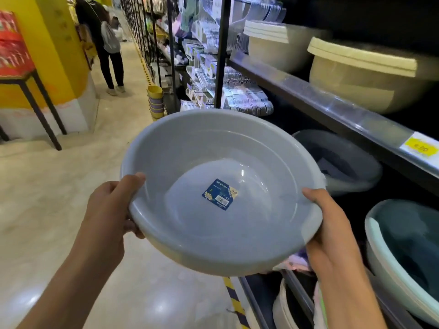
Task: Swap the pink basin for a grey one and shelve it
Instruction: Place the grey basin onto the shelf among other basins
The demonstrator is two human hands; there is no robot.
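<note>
- Between the two hands, out in the aisle in the head view, a grey basin point(221, 191) is held level, tipped slightly toward the camera, with a blue label point(219, 194) on its floor.
- Left hand point(109, 210) clasps the near-left rim, thumb over the lip and fingers point(136, 230) curled beneath; right hand point(330, 233) does the same on the near-right rim.
- No pink basin shows clearly, so the swap looks done, judging by the grey one in hand.
- Shelving is what remains: the basin hangs clear of the shelf point(332, 108) on the right.
- Another grey basin point(337, 162) leans just beyond it on the lower level, a likely spot.
</note>
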